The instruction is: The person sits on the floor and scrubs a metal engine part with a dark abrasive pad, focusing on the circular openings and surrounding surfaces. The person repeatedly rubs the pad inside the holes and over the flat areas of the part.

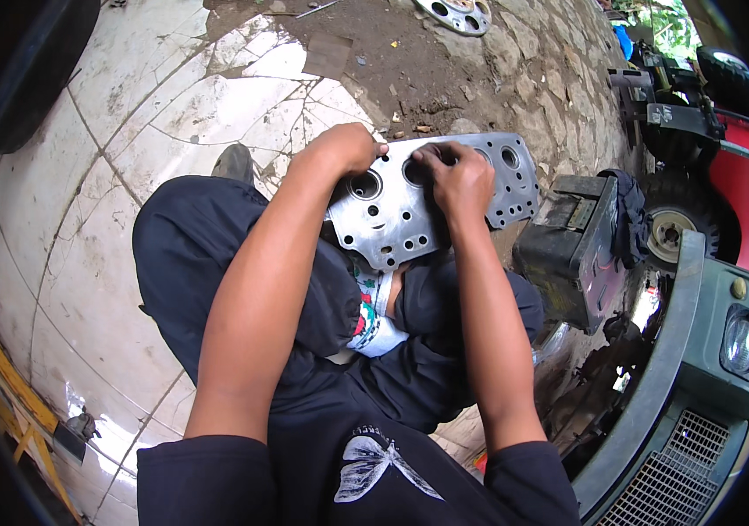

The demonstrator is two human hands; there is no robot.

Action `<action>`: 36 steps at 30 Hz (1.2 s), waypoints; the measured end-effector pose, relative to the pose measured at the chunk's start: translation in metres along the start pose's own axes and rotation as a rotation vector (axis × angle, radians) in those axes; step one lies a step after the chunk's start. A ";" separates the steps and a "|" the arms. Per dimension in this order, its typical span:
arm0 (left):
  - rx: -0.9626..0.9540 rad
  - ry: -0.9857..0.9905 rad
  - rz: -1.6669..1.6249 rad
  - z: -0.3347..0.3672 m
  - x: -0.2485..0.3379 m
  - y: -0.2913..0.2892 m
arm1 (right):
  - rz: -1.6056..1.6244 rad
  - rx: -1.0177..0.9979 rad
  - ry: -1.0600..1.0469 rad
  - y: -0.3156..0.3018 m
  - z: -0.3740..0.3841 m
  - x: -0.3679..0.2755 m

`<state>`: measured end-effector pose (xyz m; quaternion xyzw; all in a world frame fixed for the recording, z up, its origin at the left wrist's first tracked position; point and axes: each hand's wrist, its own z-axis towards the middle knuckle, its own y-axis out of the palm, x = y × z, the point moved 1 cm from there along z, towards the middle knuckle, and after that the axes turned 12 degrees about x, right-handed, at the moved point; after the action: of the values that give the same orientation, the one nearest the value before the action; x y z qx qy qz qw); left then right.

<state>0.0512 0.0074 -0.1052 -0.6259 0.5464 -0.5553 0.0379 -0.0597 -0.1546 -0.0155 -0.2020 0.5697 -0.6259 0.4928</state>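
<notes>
Over on the left, a yellow frame [4,346] stands by the cracked tile floor [116,158], and the person sits there in dark trousers [203,232]. The left hand [342,151] is curled at the far left edge of a flat, silvery engine part [399,203], which lies over the person's legs, just above a big round opening [363,185]. The right hand [462,180] bends over the part's middle, apart from the left, its thumb and forefinger bunched at the next opening. From where I stand, the fingertips are too tucked away to tell whether either hand pinches anything.

To do this well, I'd let the legs carry the weight, the left hand steady the edge, and the right work with a light touch, minding the machined rim.

Further right, a black box [559,250] sits near the part, with a dark cloth [626,215] draped at its side, then a green vehicle front [747,294].
</notes>
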 end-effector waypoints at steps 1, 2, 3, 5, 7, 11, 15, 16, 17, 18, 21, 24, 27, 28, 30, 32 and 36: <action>-0.007 0.010 0.023 0.001 0.004 -0.004 | -0.019 -0.021 0.033 0.002 0.006 -0.004; -0.013 0.019 0.046 0.001 0.007 -0.007 | -0.037 -0.042 0.067 0.002 0.009 -0.008; -0.020 0.040 0.070 0.000 0.011 -0.009 | -0.048 -0.046 0.074 -0.002 0.009 -0.011; -0.026 0.065 0.029 0.002 0.008 -0.015 | -0.055 -0.058 0.075 -0.002 0.013 -0.019; -0.002 0.071 0.005 0.002 0.004 -0.015 | -0.063 -0.045 0.054 -0.008 0.009 -0.014; 0.029 0.029 -0.023 0.003 0.007 -0.010 | -0.053 -0.015 0.022 -0.001 0.013 -0.017; 0.008 -0.006 -0.009 -0.001 0.009 -0.015 | -0.036 -0.042 0.046 -0.003 0.007 -0.021; -0.009 -0.012 -0.007 -0.001 0.010 -0.017 | -0.031 -0.044 0.030 -0.005 0.002 -0.015; -0.014 -0.030 0.018 -0.007 0.016 -0.023 | 0.016 -0.042 0.060 -0.005 -0.003 -0.009; 0.012 -0.024 -0.008 -0.003 0.014 -0.019 | 0.000 -0.024 0.067 -0.001 -0.001 -0.005; 0.044 -0.007 -0.043 -0.001 0.004 -0.010 | -0.026 0.008 0.099 0.000 0.004 -0.020; 0.028 0.024 -0.038 0.002 0.004 -0.015 | -0.016 -0.030 0.115 -0.003 0.001 -0.019; 0.065 0.034 -0.064 0.000 0.004 -0.012 | 0.013 -0.014 0.075 -0.001 -0.003 -0.012; 0.050 0.025 -0.069 0.000 0.006 -0.012 | -0.006 0.009 0.068 0.002 -0.001 -0.012; 0.016 0.014 -0.079 0.003 0.011 -0.013 | -0.049 0.060 0.057 0.010 0.008 -0.017; 0.027 0.015 -0.071 0.003 0.001 -0.009 | -0.049 0.049 0.044 0.005 -0.002 -0.022; 0.069 0.019 -0.069 0.006 0.001 -0.008 | -0.001 0.014 0.070 0.001 -0.004 -0.020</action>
<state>0.0609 0.0063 -0.1014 -0.6374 0.5053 -0.5806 0.0351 -0.0538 -0.1356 -0.0116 -0.1768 0.5823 -0.6367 0.4736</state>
